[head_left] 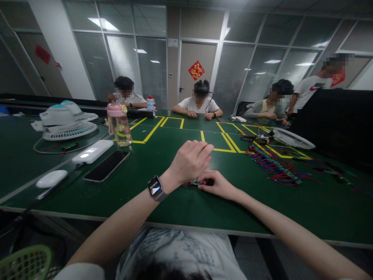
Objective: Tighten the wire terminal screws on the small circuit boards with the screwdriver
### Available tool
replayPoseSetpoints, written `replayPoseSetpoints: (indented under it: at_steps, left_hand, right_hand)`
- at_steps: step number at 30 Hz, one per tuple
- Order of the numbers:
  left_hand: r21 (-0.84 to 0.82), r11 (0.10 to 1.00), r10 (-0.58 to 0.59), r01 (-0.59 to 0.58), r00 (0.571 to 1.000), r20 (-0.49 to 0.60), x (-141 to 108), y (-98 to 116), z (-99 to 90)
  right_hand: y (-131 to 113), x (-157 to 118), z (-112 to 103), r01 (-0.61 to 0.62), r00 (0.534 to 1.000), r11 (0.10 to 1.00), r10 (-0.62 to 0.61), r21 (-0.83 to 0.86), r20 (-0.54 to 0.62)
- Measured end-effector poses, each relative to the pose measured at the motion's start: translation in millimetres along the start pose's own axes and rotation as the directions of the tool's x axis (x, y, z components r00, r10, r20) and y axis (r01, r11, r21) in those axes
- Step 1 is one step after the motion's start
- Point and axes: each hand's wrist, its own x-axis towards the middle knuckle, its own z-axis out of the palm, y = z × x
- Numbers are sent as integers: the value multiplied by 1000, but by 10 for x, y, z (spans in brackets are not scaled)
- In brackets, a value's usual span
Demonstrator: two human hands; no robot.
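My left hand, with a watch on its wrist, is raised over the green table, its fingers curled together; what they hold, if anything, is hidden. Just below and to the right, my right hand rests on the tabletop with its fingertips pinched at a small green circuit board with red wires. Part of that board is covered by my hands. Further right lies a long row of similar boards with red and blue wires.
At the left are a phone, a white power strip, a white case, a pink-lidded bottle and white fans. Yellow tape marks the table. Several people sit or stand beyond; a black panel stands at right.
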Motion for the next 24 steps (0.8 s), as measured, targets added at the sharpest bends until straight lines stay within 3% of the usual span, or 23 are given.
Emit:
replayPoseSetpoints:
  at_steps: [10, 24]
  left_hand:
    - [-14, 999, 43, -44, 998, -50, -6, -10, 15]
    - [-31, 999, 15, -16, 1000, -24, -12, -8, 18]
  right_hand:
    - [0, 1, 0, -21, 1000, 1000, 21, -10, 6]
    - [3, -3, 0, -18, 1000, 1000, 18, 8, 0]
